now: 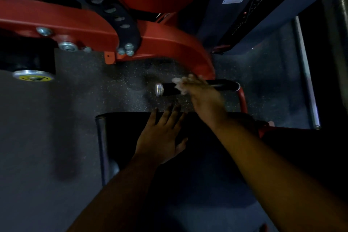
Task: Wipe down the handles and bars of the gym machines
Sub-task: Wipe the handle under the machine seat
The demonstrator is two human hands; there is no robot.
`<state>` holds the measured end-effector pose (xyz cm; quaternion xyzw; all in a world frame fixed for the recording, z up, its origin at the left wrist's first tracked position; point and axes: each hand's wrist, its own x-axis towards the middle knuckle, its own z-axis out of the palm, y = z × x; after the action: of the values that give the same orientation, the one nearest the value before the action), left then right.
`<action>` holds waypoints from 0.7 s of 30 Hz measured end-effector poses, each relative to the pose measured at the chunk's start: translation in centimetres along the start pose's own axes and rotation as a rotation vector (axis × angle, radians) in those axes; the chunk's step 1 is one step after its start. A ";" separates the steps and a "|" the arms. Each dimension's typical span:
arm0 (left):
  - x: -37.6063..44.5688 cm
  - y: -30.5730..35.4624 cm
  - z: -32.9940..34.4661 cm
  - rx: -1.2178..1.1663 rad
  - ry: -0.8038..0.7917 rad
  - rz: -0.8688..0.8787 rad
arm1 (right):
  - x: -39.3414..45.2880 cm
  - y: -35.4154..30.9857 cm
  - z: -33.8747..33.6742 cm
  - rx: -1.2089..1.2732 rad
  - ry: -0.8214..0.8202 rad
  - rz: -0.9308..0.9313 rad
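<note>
A black handle grip (pixel 167 88) with a silver end cap (pixel 159 89) sticks out leftward from a red bar (pixel 243 100) of the gym machine. My right hand (pixel 199 90) is wrapped over the middle of this grip, blurred, with a white cloth (pixel 178 82) bunched under its fingers against the handle. My left hand (pixel 162 133) lies flat with spread fingers on the black seat pad (pixel 122 128) just below the handle.
The machine's red frame arm (pixel 169 47) with bolts and a black perforated plate (pixel 113 11) arches above the handle. A black roller with a silver, yellow-marked cap (pixel 33 76) sits at the left. Speckled dark floor lies beneath. A grey upright (pixel 307 73) stands at the right.
</note>
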<state>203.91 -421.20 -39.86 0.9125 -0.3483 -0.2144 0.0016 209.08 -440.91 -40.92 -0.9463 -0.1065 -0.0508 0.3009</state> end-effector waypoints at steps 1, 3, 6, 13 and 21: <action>0.0 -0.1 0.0 0.001 -0.016 0.006 | 1.0 -1.1 0.9 -0.042 -0.049 -0.105; 0.1 -0.1 0.1 0.008 -0.050 0.013 | 2.4 -1.9 1.9 -0.154 -0.178 -0.238; 0.0 0.0 -0.2 0.024 -0.040 0.008 | 2.2 0.2 -0.1 -0.260 -0.308 -0.258; -0.2 0.2 -0.2 0.017 0.015 -0.013 | -4.1 6.9 -3.2 -0.285 0.036 0.130; 0.0 0.0 0.0 0.025 -0.036 0.006 | 2.3 -0.9 1.2 -0.018 -0.282 -0.084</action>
<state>203.93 -421.17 -39.88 0.9075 -0.3536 -0.2263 -0.0156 211.16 -439.10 -40.98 -0.9415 -0.1868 0.0690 0.2718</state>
